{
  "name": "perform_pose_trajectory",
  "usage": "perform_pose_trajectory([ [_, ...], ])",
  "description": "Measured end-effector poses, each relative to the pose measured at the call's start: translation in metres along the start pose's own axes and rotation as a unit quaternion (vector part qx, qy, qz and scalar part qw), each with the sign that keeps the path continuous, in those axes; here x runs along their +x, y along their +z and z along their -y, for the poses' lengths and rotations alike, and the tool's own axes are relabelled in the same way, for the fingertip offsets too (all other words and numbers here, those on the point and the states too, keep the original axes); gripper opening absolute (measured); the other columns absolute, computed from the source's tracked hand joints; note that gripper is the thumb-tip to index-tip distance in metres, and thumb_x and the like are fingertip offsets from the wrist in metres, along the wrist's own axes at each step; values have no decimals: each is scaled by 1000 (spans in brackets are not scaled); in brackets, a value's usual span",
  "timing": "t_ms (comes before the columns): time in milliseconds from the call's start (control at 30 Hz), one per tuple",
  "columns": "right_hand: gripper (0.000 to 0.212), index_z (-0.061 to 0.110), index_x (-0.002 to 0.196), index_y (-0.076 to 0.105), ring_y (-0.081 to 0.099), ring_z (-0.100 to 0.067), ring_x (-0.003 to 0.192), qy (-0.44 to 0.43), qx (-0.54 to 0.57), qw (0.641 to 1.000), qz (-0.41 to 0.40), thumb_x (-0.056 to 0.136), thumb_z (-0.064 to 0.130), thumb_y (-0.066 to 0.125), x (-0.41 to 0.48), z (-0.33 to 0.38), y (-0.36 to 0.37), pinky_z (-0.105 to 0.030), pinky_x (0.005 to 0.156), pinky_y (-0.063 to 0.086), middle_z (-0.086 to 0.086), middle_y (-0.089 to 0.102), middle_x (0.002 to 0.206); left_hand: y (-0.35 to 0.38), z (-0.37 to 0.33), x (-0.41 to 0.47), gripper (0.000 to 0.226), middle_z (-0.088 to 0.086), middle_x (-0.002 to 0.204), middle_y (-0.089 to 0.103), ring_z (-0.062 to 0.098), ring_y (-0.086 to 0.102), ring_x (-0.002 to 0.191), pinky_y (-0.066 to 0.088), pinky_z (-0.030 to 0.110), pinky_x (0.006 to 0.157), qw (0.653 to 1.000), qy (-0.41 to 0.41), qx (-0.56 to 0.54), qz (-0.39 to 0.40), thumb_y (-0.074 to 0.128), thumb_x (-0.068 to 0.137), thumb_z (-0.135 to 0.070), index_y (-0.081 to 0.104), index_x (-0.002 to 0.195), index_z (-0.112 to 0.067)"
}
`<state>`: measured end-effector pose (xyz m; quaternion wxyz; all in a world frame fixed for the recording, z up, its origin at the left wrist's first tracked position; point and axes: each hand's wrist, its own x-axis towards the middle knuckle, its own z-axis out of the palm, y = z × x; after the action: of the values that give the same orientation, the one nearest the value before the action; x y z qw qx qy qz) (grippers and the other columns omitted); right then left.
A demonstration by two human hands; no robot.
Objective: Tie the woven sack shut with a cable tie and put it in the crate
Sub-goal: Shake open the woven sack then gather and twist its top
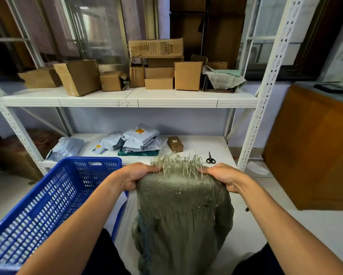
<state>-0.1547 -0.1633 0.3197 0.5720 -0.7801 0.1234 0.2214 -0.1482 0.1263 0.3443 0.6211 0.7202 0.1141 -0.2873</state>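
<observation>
A grey-green woven sack (pixel 183 219) stands upright on the floor between my knees, its frayed top edge pointing away from me. My left hand (pixel 136 175) grips the sack's top left corner. My right hand (pixel 223 175) grips the top right corner. Both hands hold the mouth stretched flat and wide. A blue plastic crate (pixel 47 203) with slotted walls sits tilted at my left, close to the sack. No cable tie shows in view.
A white metal rack (pixel 131 101) stands ahead. Its lower shelf carries grey mailer bags (pixel 139 138), a small brown box (pixel 175 144) and black scissors (pixel 210 158). Cardboard boxes (pixel 158 66) fill the upper shelf. A wooden cabinet (pixel 313 147) is at the right.
</observation>
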Motion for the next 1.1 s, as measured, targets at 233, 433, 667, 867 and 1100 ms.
perform_pose_trajectory([
  [233, 78, 6, 121, 68, 71, -33, 111, -14, 27, 1000, -8, 65, 57, 88, 1, 0, 1, -49, 103, 53, -16, 74, 119, 1, -3, -7, 43, 14, 99, 78, 25, 76, 91, 60, 35, 78, 1000, 23, 14, 15, 76, 87, -33, 67, 113, 0],
  [433, 32, -8, 111, 71, 72, -34, 107, -38, 27, 999, 21, 90, 16, 75, -15, 10, -3, -40, 103, 54, -26, 73, 113, -12, -1, -6, 26, 11, 71, 54, 17, 59, 58, 53, 30, 56, 999, 49, -3, -6, 45, 84, 12, 49, 67, -7],
  [667, 22, 11, 108, 69, 64, -16, 93, -111, -78, 988, -67, 88, 14, 75, -22, 23, 3, -31, 87, 50, -4, 68, 102, -12, -6, -7, 16, 21, 83, 74, 26, 71, 76, 60, 35, 71, 990, 128, -19, -63, 55, 88, 14, 67, 81, 6],
  [867, 19, 29, 99, 75, 67, -27, 84, -164, -167, 946, -225, 84, 19, 76, -6, 19, -2, -33, 67, 53, -11, 68, 109, -18, -11, -14, 19, 3, 91, 79, 12, 68, 88, 51, 15, 62, 963, 185, 89, -175, 82, 77, -1, 81, 92, -12],
  [1100, 42, 20, 126, 69, 62, -19, 92, -172, -38, 957, -232, 91, 0, 56, -12, 22, 9, -25, 73, 45, -1, 70, 112, -12, -12, -15, 23, -5, 80, 79, 12, 74, 76, 60, 25, 75, 948, 248, 120, -161, 70, 90, -1, 78, 89, -22],
])
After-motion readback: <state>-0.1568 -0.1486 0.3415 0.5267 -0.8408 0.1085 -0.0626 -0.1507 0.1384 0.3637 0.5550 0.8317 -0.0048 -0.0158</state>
